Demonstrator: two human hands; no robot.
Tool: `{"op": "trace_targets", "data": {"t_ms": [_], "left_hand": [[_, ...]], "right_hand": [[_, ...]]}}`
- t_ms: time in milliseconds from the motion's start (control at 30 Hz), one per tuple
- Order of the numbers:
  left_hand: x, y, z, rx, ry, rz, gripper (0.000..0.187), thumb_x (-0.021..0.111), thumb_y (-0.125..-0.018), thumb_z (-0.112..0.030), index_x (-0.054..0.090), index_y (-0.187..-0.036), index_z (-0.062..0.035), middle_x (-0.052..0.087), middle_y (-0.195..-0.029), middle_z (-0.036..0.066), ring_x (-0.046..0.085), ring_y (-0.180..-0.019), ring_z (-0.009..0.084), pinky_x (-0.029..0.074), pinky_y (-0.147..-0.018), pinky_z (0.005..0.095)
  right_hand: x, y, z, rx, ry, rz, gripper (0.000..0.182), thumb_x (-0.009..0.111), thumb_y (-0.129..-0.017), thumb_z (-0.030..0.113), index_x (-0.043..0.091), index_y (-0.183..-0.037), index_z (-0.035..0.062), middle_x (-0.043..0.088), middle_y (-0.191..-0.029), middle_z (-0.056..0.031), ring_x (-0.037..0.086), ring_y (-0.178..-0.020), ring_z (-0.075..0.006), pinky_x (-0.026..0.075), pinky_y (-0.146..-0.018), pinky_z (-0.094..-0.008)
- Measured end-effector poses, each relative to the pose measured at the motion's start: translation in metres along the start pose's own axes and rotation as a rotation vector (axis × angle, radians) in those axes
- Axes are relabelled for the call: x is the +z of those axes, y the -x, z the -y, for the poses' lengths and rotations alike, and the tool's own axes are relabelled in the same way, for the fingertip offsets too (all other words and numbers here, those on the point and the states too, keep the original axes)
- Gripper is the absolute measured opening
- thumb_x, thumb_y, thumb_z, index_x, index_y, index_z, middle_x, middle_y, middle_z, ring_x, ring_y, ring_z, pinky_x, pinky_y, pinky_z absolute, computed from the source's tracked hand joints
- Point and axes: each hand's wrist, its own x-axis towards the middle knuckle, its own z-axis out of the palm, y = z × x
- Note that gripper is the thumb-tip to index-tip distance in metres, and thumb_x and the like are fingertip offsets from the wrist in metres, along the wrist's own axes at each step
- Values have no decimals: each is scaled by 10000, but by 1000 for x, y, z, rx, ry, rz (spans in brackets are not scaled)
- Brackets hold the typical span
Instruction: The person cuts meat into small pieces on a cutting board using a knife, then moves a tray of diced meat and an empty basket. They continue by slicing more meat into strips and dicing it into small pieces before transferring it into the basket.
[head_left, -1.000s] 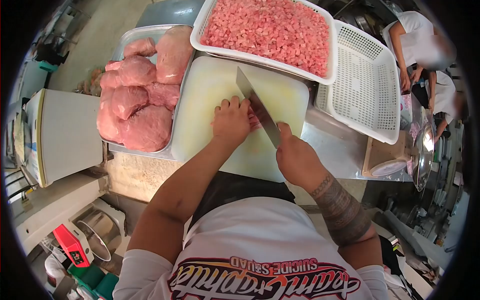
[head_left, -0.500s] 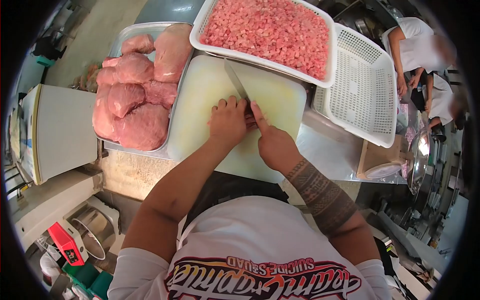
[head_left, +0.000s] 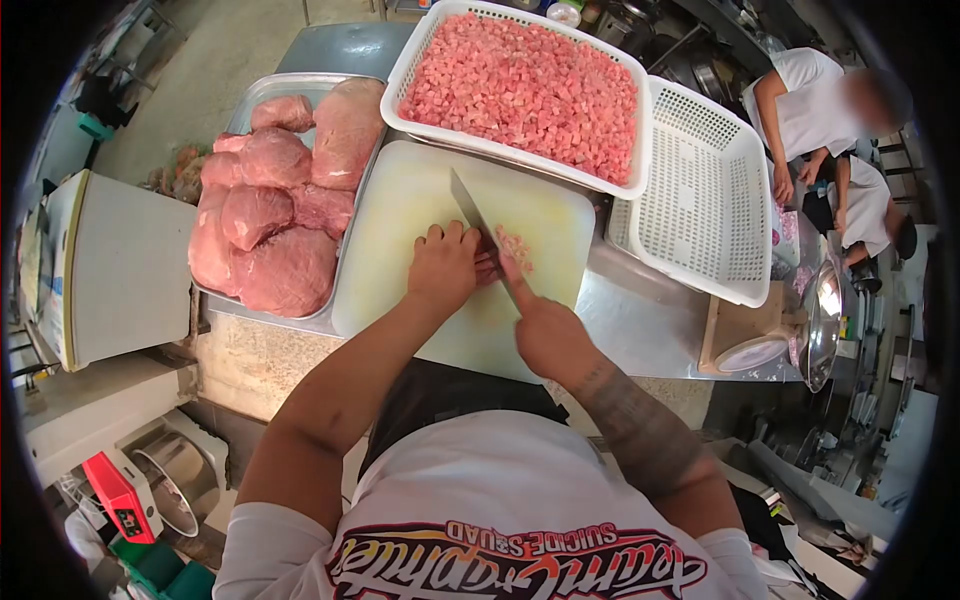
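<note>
My right hand (head_left: 550, 335) is closed round the handle of a knife (head_left: 470, 205), its index finger stretched along the blade. With curled fingers my left hand (head_left: 443, 265) presses a piece of raw meat (head_left: 486, 268) onto the white cutting board (head_left: 390, 215). The blade stands right beside the left fingertips and hides part of that meat. On the blade's other side lie small diced meat pieces (head_left: 516, 247).
Left of the board is a metal tray (head_left: 335, 90) with several large raw meat pieces (head_left: 265, 220). A white basket (head_left: 645, 110) of diced meat stands behind, overlapping another white basket (head_left: 690, 180). A scale (head_left: 755, 350) sits at the right. Two people (head_left: 810, 110) work beyond.
Diced pieces now show to the right of the blade, where my right hand covered the board before. That hand has shifted slightly down with the knife. The whole view has tilted a little.
</note>
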Motion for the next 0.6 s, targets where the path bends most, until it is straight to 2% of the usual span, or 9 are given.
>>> {"op": "trace_targets", "data": {"t_ms": [67,200,267,333,433,533,600], "left_hand": [[7,0,3,-6,-6,-16,281,650,-943,-265,640,-1175,-106,621,-1166,85,615,-1058,312,510,-892,482],[4,3,0,-9,8,-15,295,651,-938,-271,641,-1181,-103,626,-1170,84,617,-1063,308,511,-891,479],[3,2,2,-7,17,-25,298,650,-935,-269,644,-1181,-101,631,-1161,79,618,-1065,306,512,-887,479],[6,4,2,-6,17,-58,298,647,-930,-261,646,-1182,-101,630,-1159,80,617,-1063,307,514,-884,481],[9,3,2,5,46,-85,297,648,-921,-253,646,-1176,-100,624,-1156,84,614,-1057,311,515,-876,485],[13,1,7,7,36,-90,288,645,-913,-237,646,-1165,-97,618,-1146,90,609,-1056,317,512,-876,484],[11,-1,7,-5,35,-93,278,638,-910,-223,646,-1155,-92,617,-1139,92,605,-1060,320,508,-879,482]], "right_hand": [[11,-23,3,-9,-8,-45,961,568,-886,35,94,-1717,137,706,-796,-218,700,-709,-416,564,-678,-525],[9,-30,-10,-97,-17,-151,957,541,-880,8,83,-1712,126,713,-852,-262,694,-747,-451,550,-728,-556],[-9,-19,-7,-61,-1,-92,953,528,-876,-7,84,-1709,122,715,-893,-284,692,-774,-466,541,-760,-573],[-53,15,27,108,6,107,951,530,-875,-9,92,-1709,122,721,-927,-291,696,-800,-469,538,-775,-575],[-52,22,33,141,-34,219,956,529,-873,-17,89,-1709,127,721,-959,-293,696,-841,-474,533,-800,-577],[7,-23,6,54,-89,51,947,527,-880,-18,88,-1708,122,717,-980,-303,694,-871,-481,530,-820,-578],[21,-53,-4,-177,4,-271,955,530,-868,-12,90,-1709,98,722,-910,-285,700,-795,-455,555,-790,-554]]}}
